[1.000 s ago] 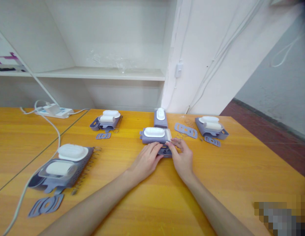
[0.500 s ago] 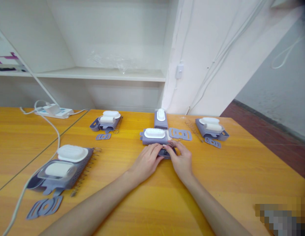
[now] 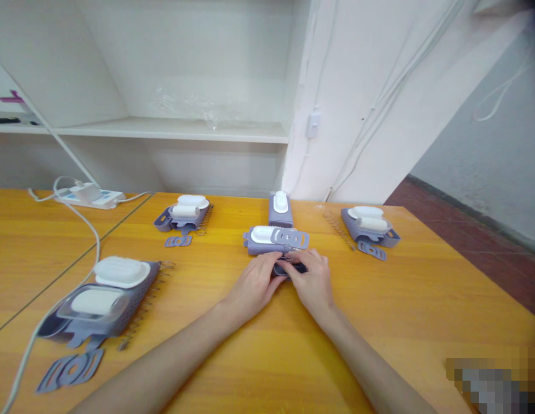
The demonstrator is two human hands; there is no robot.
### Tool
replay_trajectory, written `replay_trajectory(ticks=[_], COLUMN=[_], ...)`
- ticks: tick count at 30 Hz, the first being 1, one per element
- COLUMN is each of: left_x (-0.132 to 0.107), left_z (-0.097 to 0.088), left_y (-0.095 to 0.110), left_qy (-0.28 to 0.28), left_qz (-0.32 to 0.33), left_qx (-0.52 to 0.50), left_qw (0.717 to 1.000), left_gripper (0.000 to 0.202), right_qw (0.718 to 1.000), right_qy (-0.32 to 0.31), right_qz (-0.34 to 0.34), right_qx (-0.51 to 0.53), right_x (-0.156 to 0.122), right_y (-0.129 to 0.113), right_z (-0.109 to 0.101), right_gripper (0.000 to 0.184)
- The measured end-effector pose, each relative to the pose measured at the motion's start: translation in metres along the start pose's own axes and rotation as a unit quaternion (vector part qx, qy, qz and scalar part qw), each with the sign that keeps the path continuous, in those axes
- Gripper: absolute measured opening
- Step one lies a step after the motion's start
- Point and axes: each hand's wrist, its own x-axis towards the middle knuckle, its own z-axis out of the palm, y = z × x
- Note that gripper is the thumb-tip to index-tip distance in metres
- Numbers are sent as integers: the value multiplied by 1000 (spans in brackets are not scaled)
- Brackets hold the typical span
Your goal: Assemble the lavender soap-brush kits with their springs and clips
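Observation:
Both of my hands meet at the middle of the table over a small dark grey plastic part point(image 3: 300, 268), mostly covered by the fingers. My left hand point(image 3: 261, 275) closes on its left end, thumb at the near side. The fingers of my right hand point(image 3: 309, 277) are bent over the right end. Thin coiled wire point(image 3: 290, 256) shows by the fingertips; which hand holds it, I cannot tell. Just beyond, a grey slotted plate point(image 3: 298, 239) overlaps a white bristled brush point(image 3: 262, 234) on a grey holder point(image 3: 255, 248).
Grey holders with white brushes and rollers stand at the near left point(image 3: 121, 322), far left point(image 3: 196, 221) and right point(image 3: 358, 230), with slotted plates and wire coils beside them. Behind the middle stands another holder point(image 3: 280, 218). A cable and power strip point(image 3: 101, 199) lie left.
The slotted plate beyond my hands has shifted left, from the table onto the white brush. My hands stay in nearly the same place, with the right fingers slightly changed. The view has shifted a little.

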Motion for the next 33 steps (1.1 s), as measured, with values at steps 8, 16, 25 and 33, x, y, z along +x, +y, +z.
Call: replay_trajectory(ticks=[8,16,25,33], left_x=[1,7,11,6], left_z=[2,0,-14,-15], left_y=[-5,-9,-6,-17], left_qy=[-8,-11,-8,248], left_qz=[-40,-93,-175,-208], left_qx=[-7,-70,-270,-329], left_qw=[999,993,947,887], left_gripper=[45,40,35,36], right_qw=[1000,998,993,999], right_qy=[7,61,92,45], right_qz=[25,-12,-57,2], right_qx=[7,25,55,-16], right_x=[1,-5,-6,2], right_y=[-1,6,3,17], right_z=[2,2,-3,-2], right_gripper=[16,17,15,29])
